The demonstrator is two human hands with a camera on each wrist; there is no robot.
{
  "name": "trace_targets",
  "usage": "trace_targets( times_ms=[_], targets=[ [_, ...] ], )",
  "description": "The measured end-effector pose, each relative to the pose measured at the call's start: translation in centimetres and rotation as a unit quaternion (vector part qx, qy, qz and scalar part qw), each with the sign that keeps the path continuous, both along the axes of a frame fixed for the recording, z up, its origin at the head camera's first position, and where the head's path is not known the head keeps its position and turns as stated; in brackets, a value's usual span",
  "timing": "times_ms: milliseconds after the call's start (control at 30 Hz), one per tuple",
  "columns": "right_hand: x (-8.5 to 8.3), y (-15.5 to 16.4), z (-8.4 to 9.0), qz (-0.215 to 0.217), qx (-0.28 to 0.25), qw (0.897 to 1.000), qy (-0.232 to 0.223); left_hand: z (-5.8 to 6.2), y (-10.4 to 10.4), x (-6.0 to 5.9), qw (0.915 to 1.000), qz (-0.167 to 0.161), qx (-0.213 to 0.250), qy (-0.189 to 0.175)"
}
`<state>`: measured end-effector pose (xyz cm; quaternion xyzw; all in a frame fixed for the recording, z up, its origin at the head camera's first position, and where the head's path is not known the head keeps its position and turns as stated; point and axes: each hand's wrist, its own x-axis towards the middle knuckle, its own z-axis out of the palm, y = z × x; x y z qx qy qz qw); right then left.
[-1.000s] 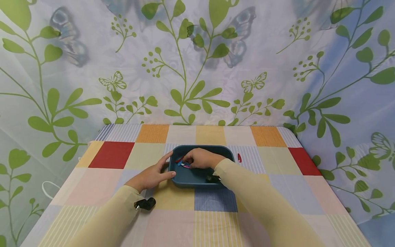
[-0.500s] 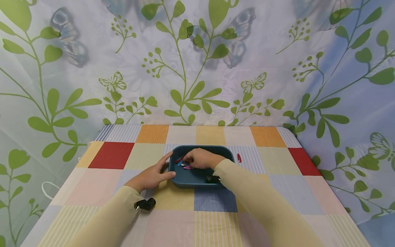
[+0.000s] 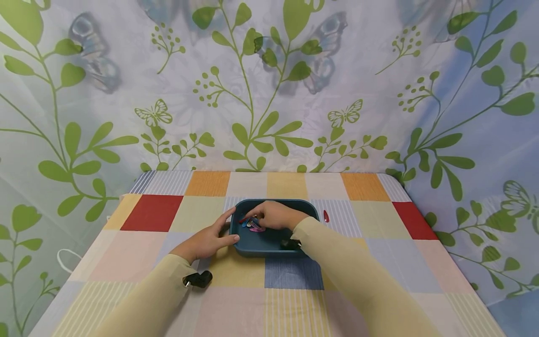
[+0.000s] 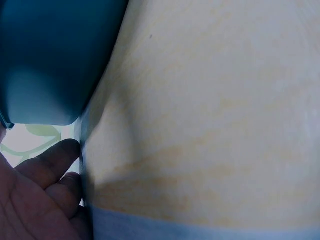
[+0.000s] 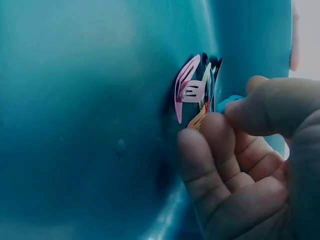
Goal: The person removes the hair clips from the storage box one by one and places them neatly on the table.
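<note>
A dark teal plastic tray (image 3: 273,244) lies on the table, with a small pile of colourful snap hair clips at its left end. My left hand (image 3: 207,240) rests against the tray's left side, fingers spread and thumb at the rim. My right hand (image 3: 275,215) reaches into the tray over the pile. In the right wrist view, its thumb and fingers pinch a blue hair clip (image 5: 231,102), partly hidden by the thumb. Close by are a pink hair clip (image 5: 186,82) and an orange hair clip (image 5: 197,120). Other clips overlap behind them.
A red hair clip (image 3: 326,216) lies on the patchwork tablecloth (image 3: 236,272), just right of the tray. A leaf-patterned curtain (image 3: 269,93) hangs behind the table. A white cord (image 3: 63,260) loops at the left table edge.
My right hand's fingers have shifted slightly within the pile, the index finger now stretching left. The pink hair clip shows more fully. My left hand and the tray stay in place.
</note>
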<state>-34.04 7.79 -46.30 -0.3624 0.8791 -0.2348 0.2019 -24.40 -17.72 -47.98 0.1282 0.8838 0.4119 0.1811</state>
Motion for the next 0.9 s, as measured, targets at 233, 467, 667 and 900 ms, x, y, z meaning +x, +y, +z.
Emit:
trace_targets(
  times_ms=[233, 467, 667, 900],
  targets=[
    [0.0, 0.7, 0.6, -0.020, -0.027, 0.999, -0.027, -0.1, 0.0, -0.1, 1.0000, -0.003, 0.004, -0.001],
    [0.0, 1.8, 1.9, -0.028, -0.062, 0.998, -0.011, -0.1, 0.0, 0.0, 0.9999, 0.005, 0.007, -0.010],
    [0.1, 3.1, 3.1, -0.048, -0.085, 0.995, -0.005, -0.3, 0.0, -0.1, 0.9999, 0.010, 0.000, -0.005],
    [0.3, 5.2, 4.5, -0.086, -0.100, 0.991, -0.001, -0.2, 0.0, -0.1, 0.9999, 0.013, 0.001, -0.002]
  ],
)
